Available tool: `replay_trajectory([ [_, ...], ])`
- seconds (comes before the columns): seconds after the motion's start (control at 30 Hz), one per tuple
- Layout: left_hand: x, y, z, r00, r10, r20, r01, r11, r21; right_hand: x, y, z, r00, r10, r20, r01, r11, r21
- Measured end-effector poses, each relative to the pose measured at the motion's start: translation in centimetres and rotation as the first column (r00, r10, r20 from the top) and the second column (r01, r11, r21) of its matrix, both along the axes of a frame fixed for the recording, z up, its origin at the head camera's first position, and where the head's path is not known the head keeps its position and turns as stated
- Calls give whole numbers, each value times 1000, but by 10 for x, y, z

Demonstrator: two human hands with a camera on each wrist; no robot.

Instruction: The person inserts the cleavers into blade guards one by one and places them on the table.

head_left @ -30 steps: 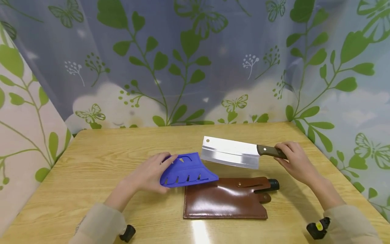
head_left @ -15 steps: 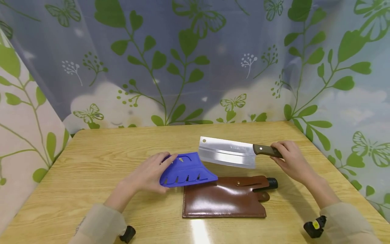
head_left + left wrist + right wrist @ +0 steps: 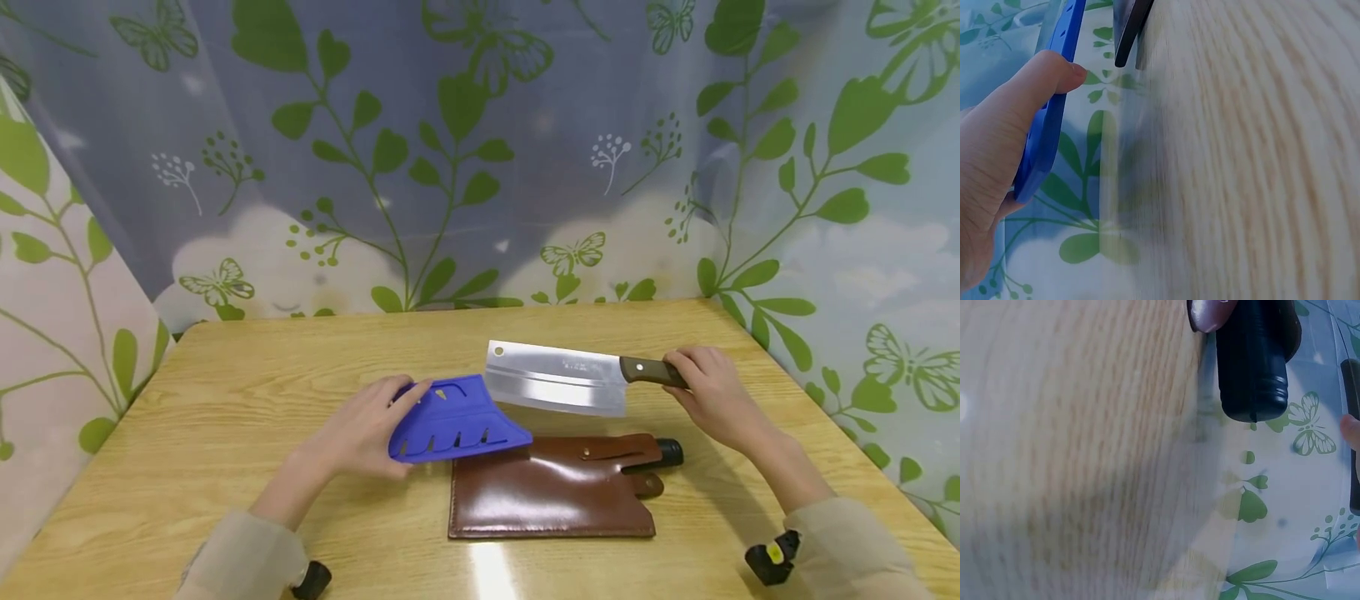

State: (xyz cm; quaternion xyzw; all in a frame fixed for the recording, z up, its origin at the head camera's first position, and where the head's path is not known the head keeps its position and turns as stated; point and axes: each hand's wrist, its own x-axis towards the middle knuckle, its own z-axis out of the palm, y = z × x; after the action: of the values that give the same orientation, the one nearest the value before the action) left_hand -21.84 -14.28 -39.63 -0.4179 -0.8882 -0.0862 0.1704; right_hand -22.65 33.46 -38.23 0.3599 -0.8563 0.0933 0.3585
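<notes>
A person's right hand (image 3: 712,393) grips a cleaver (image 3: 581,379) by its handle, off the far right corner of a brown pouch (image 3: 555,500) lying on a wooden table (image 3: 262,358). The blade stretches left beyond the pouch's far edge, its long axis roughly in line with the pouch's long side. Its free end points toward a blue guard (image 3: 457,412), which the left hand (image 3: 363,429) clasps, thumb folded over it, off the pouch's far left corner. The guard's slanted side faces the blade, just beside it, and hides part of that corner; whether guard touches blade or pouch cannot be told. The left hand is nearer the blade's free end. A black handle (image 3: 670,452) juts from the pouch's right end.
</notes>
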Motion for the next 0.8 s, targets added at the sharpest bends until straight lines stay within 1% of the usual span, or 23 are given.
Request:
replay_trajectory([
  [0.13,2,-2,0,1000,5,-22,-6,1000,-6,1,-1,1,1000,-1,3,1,1000,0],
  [0.27,2,-2,1,999,-3,-35,3,1000,-7,3,0,2,1000,1,11,-1,1000,5],
  [0.57,2,-2,1,999,-24,-48,24,1000,3,7,7,3,1000,12,0,-12,1000,4],
  [0.8,1,-3,0,999,-6,-49,6,1000,4,11,11,3,999,37,-23,-37,999,-3],
])
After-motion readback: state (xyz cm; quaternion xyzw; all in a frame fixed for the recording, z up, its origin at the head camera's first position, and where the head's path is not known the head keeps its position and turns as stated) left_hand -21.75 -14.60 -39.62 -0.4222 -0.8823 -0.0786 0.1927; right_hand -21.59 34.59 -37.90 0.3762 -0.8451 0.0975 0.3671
